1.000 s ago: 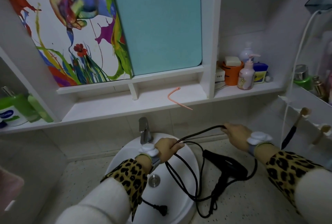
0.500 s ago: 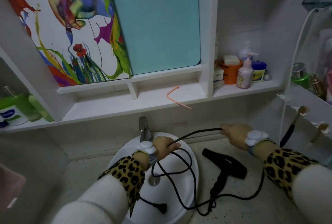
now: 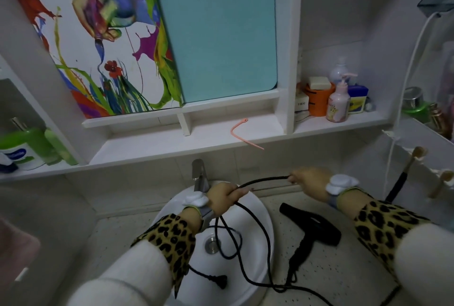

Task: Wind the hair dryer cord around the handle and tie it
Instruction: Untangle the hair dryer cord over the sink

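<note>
A length of black cord (image 3: 264, 180) is held stretched between the two hands above the basin. The left hand (image 3: 221, 197) is closed around the cord over the white sink (image 3: 260, 210), and the right hand (image 3: 310, 182) is clenched on it further along, over the speckled countertop (image 3: 344, 271). Both wrists are fitted with white bands, and leopard-print cuffs are worn over pale sleeves. From the left hand the cord is dropped in loose loops into the sink bowl, near the metal drain (image 3: 211, 245), and is led over the rim to the black hair dryer (image 3: 310, 227), which is laid on its side on the countertop just right of the sink, with none of the cord wound on its handle. The black plug (image 3: 221, 281) is seen lying in the near part of the bowl. A chrome tap (image 3: 199, 174) is mounted behind the sink. Above it a white shelf (image 3: 152, 146) is fixed, on which a pink cable tie (image 3: 242, 133) is left overhanging the edge. A turquoise panel (image 3: 216, 28) and a painted panel (image 3: 98, 42) are set above the shelf. Bottles and an orange pot (image 3: 319, 101) are stored in the right-hand niche.
</note>
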A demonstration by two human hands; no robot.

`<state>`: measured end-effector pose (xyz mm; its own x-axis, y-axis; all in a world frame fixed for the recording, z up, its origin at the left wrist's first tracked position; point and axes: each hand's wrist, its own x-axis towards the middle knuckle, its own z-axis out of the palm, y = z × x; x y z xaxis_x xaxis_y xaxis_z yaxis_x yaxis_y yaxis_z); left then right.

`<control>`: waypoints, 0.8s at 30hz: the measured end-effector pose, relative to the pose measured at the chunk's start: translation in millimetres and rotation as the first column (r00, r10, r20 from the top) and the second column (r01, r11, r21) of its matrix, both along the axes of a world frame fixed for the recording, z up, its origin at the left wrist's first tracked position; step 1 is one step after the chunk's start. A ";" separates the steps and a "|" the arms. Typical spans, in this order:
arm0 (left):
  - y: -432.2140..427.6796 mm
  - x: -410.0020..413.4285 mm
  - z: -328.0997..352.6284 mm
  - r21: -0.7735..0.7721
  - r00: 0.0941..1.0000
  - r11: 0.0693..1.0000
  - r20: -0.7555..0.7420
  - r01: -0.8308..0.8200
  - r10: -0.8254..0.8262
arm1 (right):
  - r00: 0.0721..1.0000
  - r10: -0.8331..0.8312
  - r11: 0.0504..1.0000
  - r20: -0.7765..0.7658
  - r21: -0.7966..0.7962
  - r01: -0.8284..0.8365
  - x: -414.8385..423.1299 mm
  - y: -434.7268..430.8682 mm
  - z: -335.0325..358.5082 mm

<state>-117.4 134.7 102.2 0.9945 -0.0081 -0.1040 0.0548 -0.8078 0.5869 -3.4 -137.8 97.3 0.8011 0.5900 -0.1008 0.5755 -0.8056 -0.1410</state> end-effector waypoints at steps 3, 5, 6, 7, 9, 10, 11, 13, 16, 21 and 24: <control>-9.4 -0.7 4.2 0.044 0.999 0.999 0.044 0.019 -0.020 | 0.998 -0.066 0.996 -0.005 0.052 0.066 -3.5 9.4 -4.0; -20.6 1.6 7.7 0.086 0.994 0.994 0.078 0.064 -0.071 | 0.999 0.050 0.979 0.002 0.195 -0.050 -18.9 36.0 -2.2; -25.3 2.6 10.0 0.114 0.989 0.988 0.094 0.106 -0.117 | 0.991 0.134 0.960 0.014 0.247 -0.134 -27.4 51.2 -0.9; -29.1 3.7 12.9 0.143 0.980 0.979 0.112 0.146 -0.162 | 0.975 0.219 0.940 0.020 0.264 -0.217 -35.3 65.0 1.4; -27.7 6.2 18.9 0.155 0.972 0.972 0.128 0.179 -0.199 | 0.953 0.298 0.923 0.055 0.237 -0.302 -38.6 78.7 7.5; -20.3 7.6 22.5 0.146 0.976 0.974 0.114 0.171 -0.188 | 0.963 0.258 0.932 0.079 0.243 -0.270 -33.8 76.8 12.9; -11.9 9.1 25.3 0.141 0.982 0.979 0.095 0.148 -0.163 | 0.980 0.180 0.947 0.087 0.252 -0.196 -25.5 66.2 17.0; 10.8 8.5 28.6 0.124 0.995 0.990 0.069 0.069 -0.078 | 0.998 -0.005 0.964 0.064 0.265 -0.012 -4.3 36.1 21.8; 34.4 2.6 29.6 0.083 0.997 0.996 0.076 -0.027 0.021 | 0.983 -0.184 0.970 0.019 0.165 0.178 9.5 0.0 23.4; 13.1 6.8 38.2 0.142 0.996 0.989 0.073 0.050 -0.060 | 0.995 0.087 0.944 0.054 0.314 -0.099 -30.6 55.2 33.7; 3.3 8.0 40.3 0.179 0.991 0.979 0.072 0.095 -0.110 | 0.948 0.301 0.930 0.105 0.190 -0.316 -45.6 90.5 39.2</control>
<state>-109.4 138.0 142.5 0.9945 -0.0993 -0.0319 -0.0757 -0.8973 0.4349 -49.0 -47.3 136.5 0.5773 0.8107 0.0975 0.8056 -0.5459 -0.2302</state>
